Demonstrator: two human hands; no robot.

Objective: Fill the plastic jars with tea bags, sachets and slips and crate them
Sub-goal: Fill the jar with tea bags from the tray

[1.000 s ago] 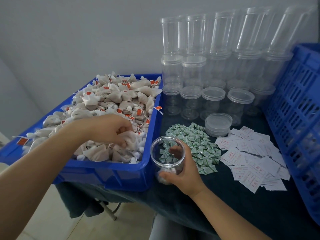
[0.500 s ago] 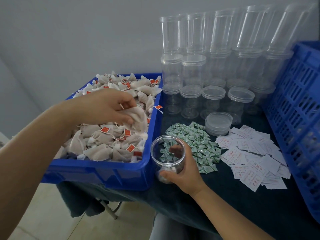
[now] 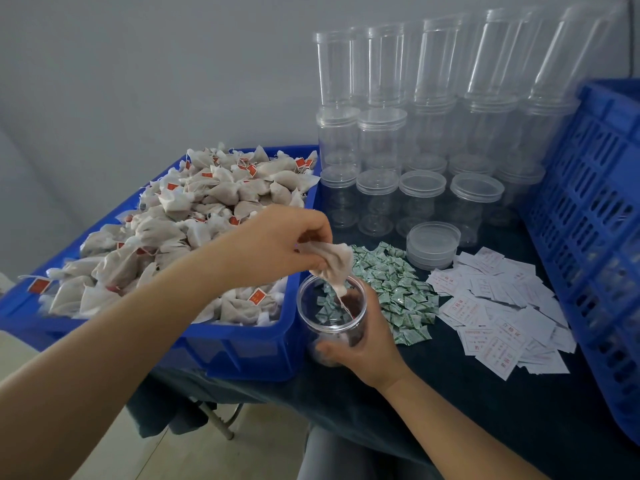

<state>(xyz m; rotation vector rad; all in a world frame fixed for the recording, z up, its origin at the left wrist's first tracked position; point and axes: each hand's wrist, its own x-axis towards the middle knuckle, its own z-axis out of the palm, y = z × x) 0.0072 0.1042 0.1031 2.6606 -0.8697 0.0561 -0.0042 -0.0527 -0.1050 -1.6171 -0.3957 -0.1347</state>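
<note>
Fingers [image 3: 313,259] with tea bag [image 3: 332,263] over jar [image 3: 331,315]

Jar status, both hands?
Left hand pinches tea bag over jar. Right hand grips jar. Jar mouth unobstructed.

Two bare forearms and grey-clad legs

Both forearms are uncovered from the frame's edge to the wrist; no sleeve, watch, bracelet or ring shows on either. The left hand [image 3: 277,247] and the right hand [image 3: 363,344] are ungloved, with short, plain fingernails. At the bottom edge of the view, below the surface's near edge, the person's legs [image 3: 332,459] wear smooth grey fabric with no visible pattern, seam or marking.
</note>
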